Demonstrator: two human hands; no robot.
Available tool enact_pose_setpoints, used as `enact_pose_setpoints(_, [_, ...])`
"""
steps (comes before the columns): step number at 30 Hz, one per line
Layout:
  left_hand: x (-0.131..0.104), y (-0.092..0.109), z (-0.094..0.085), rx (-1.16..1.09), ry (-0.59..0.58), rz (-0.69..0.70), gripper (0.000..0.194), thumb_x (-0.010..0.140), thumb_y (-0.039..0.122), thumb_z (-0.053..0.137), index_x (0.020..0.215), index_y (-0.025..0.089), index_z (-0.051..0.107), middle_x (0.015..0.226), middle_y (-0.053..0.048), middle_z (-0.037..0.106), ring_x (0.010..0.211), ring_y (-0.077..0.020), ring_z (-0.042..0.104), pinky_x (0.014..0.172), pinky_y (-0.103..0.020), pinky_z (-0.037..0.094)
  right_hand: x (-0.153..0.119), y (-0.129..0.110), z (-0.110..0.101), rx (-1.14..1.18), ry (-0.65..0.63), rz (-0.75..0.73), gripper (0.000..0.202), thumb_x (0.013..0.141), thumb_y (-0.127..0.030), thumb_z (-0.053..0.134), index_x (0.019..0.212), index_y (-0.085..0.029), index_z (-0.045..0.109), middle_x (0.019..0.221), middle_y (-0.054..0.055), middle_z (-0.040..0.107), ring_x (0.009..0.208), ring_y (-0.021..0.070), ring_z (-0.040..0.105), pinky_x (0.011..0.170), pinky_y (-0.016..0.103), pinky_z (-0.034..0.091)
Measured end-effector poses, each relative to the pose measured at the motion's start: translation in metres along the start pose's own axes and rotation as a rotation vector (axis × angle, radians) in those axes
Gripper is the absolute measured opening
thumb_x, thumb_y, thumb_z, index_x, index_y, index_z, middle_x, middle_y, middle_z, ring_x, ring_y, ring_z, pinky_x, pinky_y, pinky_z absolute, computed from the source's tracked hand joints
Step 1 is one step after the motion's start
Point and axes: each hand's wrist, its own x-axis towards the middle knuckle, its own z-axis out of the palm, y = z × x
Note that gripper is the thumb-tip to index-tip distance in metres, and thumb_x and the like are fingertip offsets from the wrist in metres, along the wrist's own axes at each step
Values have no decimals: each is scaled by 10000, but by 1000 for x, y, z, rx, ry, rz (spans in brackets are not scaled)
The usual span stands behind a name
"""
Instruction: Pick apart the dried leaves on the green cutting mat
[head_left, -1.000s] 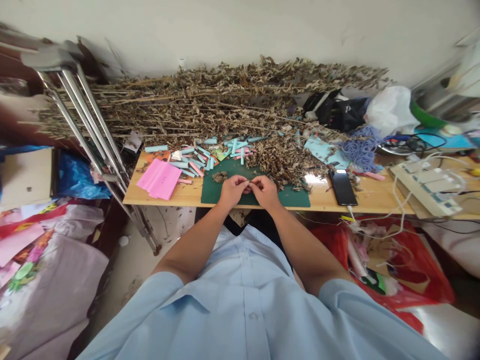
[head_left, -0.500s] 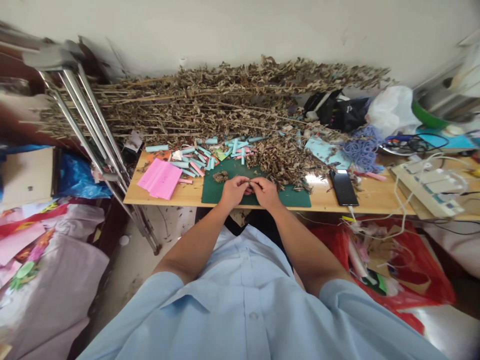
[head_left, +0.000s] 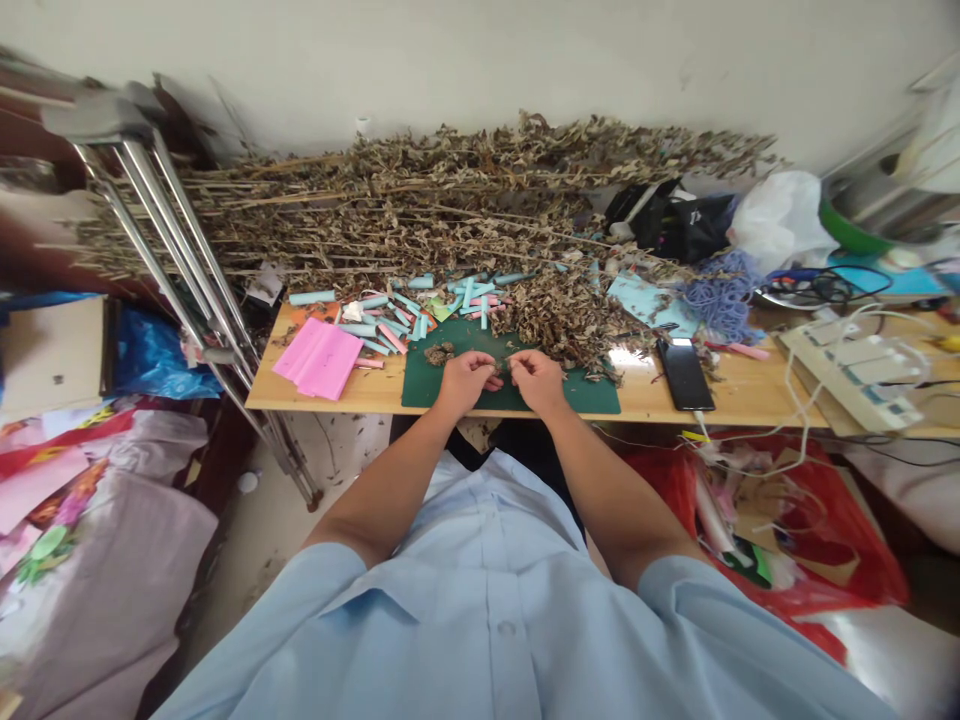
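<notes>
Over the green cutting mat [head_left: 420,390], my left hand [head_left: 469,380] is closed in a pinch on something too small to make out. A short gap to its right, my right hand [head_left: 537,380] also pinches; what its fingertips hold is too small to name. Just beyond my left hand lies a small clump of dried leaves [head_left: 439,353] on the mat. A larger pile of loose dried leaves [head_left: 562,320] spreads over the mat's back right, beyond my right hand.
Dried leafy stalks [head_left: 420,210] line the wall. Pink paper sheets [head_left: 319,358] and blue and pink paper rolls [head_left: 390,320] lie left; a phone [head_left: 684,375], purple string [head_left: 724,295] and power strip [head_left: 855,375] lie right. Crutches [head_left: 176,240] lean at the table's left end.
My hands, together at the fingertips before, have come slightly apart, the right one moving to the right. The things on the table look the same.
</notes>
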Motion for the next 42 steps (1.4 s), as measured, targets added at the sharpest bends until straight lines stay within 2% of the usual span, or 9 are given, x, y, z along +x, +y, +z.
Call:
enact_pose_setpoints(3, [1,1,-2,-30,2,-18,169,763,165,674,904,105,601,704,-39,678,588,-169,700,551,-268,580,2,0,-2,69,33,66,227,855,-390,573,878,-185,667,540,-31,589,431,118,501,451,242,422])
enact_pose_setpoints(7, [2,0,-1,-46,1,-15,185,778,178,677,924,115,583,706,-39,675,573,-166,692,547,-278,582,-1,-3,-2,22,-2,-6,232,869,-392,588,909,-186,687,621,-7,636,525,134,569,552,265,492])
enact_pose_setpoints(10, [3,0,0,-45,20,-15,175,787,181,674,919,124,575,685,-27,668,569,-158,687,552,-274,583,-2,-4,0,1,-34,-85,219,886,-385,577,916,-200,690,824,37,705,669,156,635,643,290,535])
enact_pose_setpoints(13, [3,1,2,-28,28,-11,153,792,171,666,911,126,579,672,-21,664,577,-154,686,551,-263,581,-2,-2,3,12,-47,-169,180,881,-355,591,914,-215,699,1027,60,709,860,182,667,748,318,558])
enact_pose_setpoints(17, [1,3,2,-24,5,-4,135,797,171,662,896,129,582,677,-21,666,586,-153,686,547,-261,579,-2,1,6,-14,-43,-220,140,869,-305,603,903,-224,712,971,49,720,893,187,670,818,337,552])
enact_pose_setpoints(23, [2,1,1,6,-23,-10,179,799,208,690,930,126,600,685,-21,672,579,-136,679,558,-251,582,-3,5,6,-54,-48,-129,181,863,-318,601,956,-211,713,868,36,731,706,165,657,711,319,553])
enact_pose_setpoints(29, [1,-3,0,73,-42,43,169,815,182,632,967,110,644,713,-39,682,619,-164,694,577,-287,593,-4,0,4,-93,-51,-183,164,866,-308,598,912,-209,720,868,40,726,724,168,652,712,313,534])
enact_pose_setpoints(35, [-4,-10,0,156,-75,163,357,713,112,714,1062,134,644,870,-46,713,751,-140,692,716,-265,585,-3,1,4,-83,-28,-118,179,858,-326,597,915,-215,726,829,28,729,704,173,656,699,317,539])
enact_pose_setpoints(42, [-3,-11,4,191,-40,118,204,837,149,588,1018,144,683,821,-47,713,641,-134,681,615,-255,579,-3,1,3,-58,-46,-94,172,842,-330,625,889,-203,732,755,22,716,642,159,639,655,296,536])
